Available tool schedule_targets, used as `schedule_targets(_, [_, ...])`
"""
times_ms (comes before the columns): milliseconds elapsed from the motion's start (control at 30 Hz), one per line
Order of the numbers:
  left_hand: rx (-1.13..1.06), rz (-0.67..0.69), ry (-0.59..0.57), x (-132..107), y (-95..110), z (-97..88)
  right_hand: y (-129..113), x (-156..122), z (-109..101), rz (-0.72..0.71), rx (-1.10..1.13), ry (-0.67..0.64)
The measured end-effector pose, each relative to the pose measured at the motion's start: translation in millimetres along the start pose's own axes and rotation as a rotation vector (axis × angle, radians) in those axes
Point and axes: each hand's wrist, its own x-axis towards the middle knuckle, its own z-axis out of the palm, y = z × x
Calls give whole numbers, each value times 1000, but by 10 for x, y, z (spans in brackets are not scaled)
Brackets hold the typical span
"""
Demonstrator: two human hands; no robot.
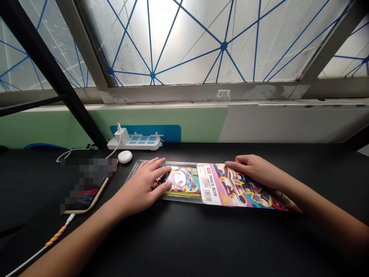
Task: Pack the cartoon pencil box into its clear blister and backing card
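Observation:
A colourful pencil box (184, 181) lies in a clear plastic pack on the black desk (184, 238). A printed card sleeve (230, 186) marked PENCIL BOX covers its right part and sticks out to the right. My left hand (144, 186) rests flat on the left end of the pack, fingers spread across the box. My right hand (256, 169) lies over the far edge of the sleeve, fingers bent slightly and pressing on it.
A phone (86, 188) on a charging cable (54, 238) lies at the left. A white earbud case (125, 156) and a power strip (135, 141) with a plugged charger sit by the back wall. Windows rise behind.

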Motion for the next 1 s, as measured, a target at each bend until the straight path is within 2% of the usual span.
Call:
schedule_targets(200, [-230, 81, 94, -28, 233, 57, -156, -59, 251, -44, 35, 14])
schedule_targets(333, [-419, 263, 258, -74, 369, 112, -163, -66, 275, -43, 40, 3])
schedule_targets(400, [-478, 301, 346, -86, 363, 101, -128, -49, 259, -39, 41, -9])
schedule_targets(467, [-515, 264, 448, -83, 307, 57, -75, -21, 229, -36, 45, -27])
schedule_targets(567, [-553, 121, 641, -43, 166, -21, 24, 29, 153, -38, 54, -67])
schedule_targets(633, [-619, 41, 729, 3, 59, -40, 97, 58, 87, -41, 60, -97])
schedule_targets(700, [-725, -8, 736, 53, -36, -16, 167, 79, 19, -47, 74, -136])
schedule_targets(800, [-858, -64, 653, 116, -109, 78, 250, 94, -58, -55, 87, -199])
schedule_targets(900, [-979, -104, 596, 144, -85, 179, 288, 100, -94, -70, 79, -212])
schedule_targets(1000, [-1108, -125, 601, 139, -16, 237, 267, 96, -94, -94, 69, -195])
